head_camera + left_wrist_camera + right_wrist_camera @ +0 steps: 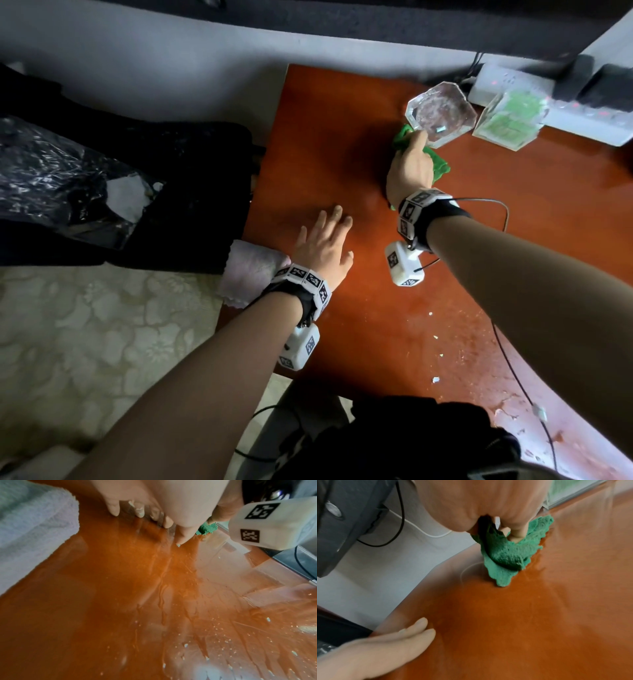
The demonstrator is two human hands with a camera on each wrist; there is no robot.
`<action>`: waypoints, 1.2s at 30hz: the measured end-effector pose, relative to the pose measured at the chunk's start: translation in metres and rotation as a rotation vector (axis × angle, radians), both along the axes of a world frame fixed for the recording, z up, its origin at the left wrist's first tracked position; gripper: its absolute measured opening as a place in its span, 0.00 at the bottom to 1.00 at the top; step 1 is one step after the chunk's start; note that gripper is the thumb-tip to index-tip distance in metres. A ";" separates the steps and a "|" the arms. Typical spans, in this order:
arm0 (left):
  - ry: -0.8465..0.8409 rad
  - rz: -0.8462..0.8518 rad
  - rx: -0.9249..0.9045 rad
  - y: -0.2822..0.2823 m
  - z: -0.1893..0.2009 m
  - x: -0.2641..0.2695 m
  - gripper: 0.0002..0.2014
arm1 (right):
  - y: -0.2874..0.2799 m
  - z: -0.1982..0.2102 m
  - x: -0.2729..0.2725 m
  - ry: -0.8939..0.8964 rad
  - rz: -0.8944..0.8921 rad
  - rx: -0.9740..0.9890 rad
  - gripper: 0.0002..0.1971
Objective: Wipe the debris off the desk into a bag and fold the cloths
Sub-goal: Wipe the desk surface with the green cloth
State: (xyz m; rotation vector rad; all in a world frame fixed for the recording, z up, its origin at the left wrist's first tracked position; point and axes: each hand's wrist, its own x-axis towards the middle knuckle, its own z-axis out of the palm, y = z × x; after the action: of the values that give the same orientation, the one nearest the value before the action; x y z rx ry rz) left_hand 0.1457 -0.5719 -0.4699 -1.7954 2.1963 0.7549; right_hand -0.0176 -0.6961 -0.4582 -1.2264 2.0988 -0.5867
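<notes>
Orange-brown bench (pixel 342 171) under both hands: the right hand (pixel 409 169) bunches a green cloth (pixel 506 553) at the far side, fingers curled into it, just beside a glass ashtray (pixel 442 113). The left hand (pixel 323 246) lies flat, fingers straight. A pale folded cloth (pixel 248 270) sits at the left edge; white crumbs (pixel 435 379) dot the near right; a black bag (pixel 51 178) lies off to the left.

Left hand (pixel 154 500) spread over orange desk (pixel 102 601), fingertips touching. Pale folded cloth (pixel 30 531) left of hand, green cloth (pixel 206 529) right, white crumbs (pixel 223 635) nearer the camera.
</notes>
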 end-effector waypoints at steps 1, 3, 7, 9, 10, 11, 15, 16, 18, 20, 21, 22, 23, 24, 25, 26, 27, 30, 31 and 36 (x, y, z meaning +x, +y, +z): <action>0.005 0.004 0.001 0.000 0.000 0.000 0.33 | -0.003 0.000 0.000 0.011 0.005 0.004 0.14; 0.010 0.006 0.004 0.000 0.000 0.000 0.33 | -0.009 0.003 0.001 0.043 0.044 0.028 0.15; 0.004 0.004 0.017 0.000 0.001 0.000 0.33 | -0.013 0.011 -0.006 0.102 0.237 0.050 0.14; 0.000 0.007 0.027 -0.001 0.002 0.000 0.33 | -0.009 0.014 -0.014 0.090 0.360 0.031 0.12; -0.004 0.010 0.032 -0.001 0.002 -0.001 0.33 | -0.004 0.016 -0.018 0.081 0.403 0.037 0.11; -0.007 0.012 0.036 -0.002 0.003 -0.001 0.33 | 0.002 0.015 -0.023 0.076 0.436 0.048 0.10; -0.024 0.019 0.064 -0.006 0.007 -0.004 0.33 | 0.042 0.015 -0.036 0.049 0.534 0.114 0.09; -0.032 0.017 0.070 -0.006 0.008 -0.005 0.34 | 0.053 0.016 -0.039 0.020 0.535 0.130 0.09; -0.051 0.010 0.083 -0.003 0.011 -0.008 0.35 | 0.077 0.019 -0.048 -0.037 0.529 0.145 0.09; -0.068 0.018 0.106 0.000 0.012 -0.008 0.35 | 0.094 0.024 -0.052 -0.116 0.502 0.146 0.10; -0.071 0.013 0.115 0.004 0.012 -0.009 0.36 | 0.102 0.027 -0.056 -0.192 0.445 0.159 0.11; -0.072 0.008 0.121 0.009 0.012 -0.010 0.36 | 0.107 0.033 -0.060 -0.288 0.356 0.186 0.12; -0.074 -0.001 0.121 0.014 0.012 -0.010 0.36 | 0.108 0.036 -0.065 -0.349 0.270 0.191 0.11; -0.076 -0.015 0.120 0.020 0.012 -0.011 0.37 | 0.106 0.040 -0.072 -0.367 0.186 0.182 0.10; -0.082 -0.032 0.119 0.027 0.011 -0.011 0.37 | 0.102 0.039 -0.080 -0.345 0.132 0.153 0.08; -0.092 -0.049 0.119 0.033 0.011 -0.010 0.38 | 0.098 0.044 -0.087 -0.318 0.103 0.134 0.07; -0.103 -0.063 0.119 0.040 0.011 -0.011 0.38 | 0.093 0.047 -0.094 -0.290 0.091 0.108 0.09; -0.106 -0.062 0.127 0.054 0.011 -0.013 0.39 | 0.080 0.062 -0.102 -0.262 0.101 0.068 0.14; -0.102 -0.053 0.130 0.056 0.011 -0.015 0.39 | 0.076 0.064 -0.102 -0.256 0.112 0.058 0.13; -0.087 -0.010 0.160 0.063 0.014 -0.021 0.39 | 0.071 0.058 -0.087 -0.240 0.212 0.117 0.09</action>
State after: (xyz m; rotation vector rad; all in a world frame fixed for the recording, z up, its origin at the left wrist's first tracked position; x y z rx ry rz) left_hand 0.1252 -0.5089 -0.4556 -1.7058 2.0275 0.8099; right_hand -0.1049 -0.6251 -0.3998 -1.2279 1.7538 -0.4816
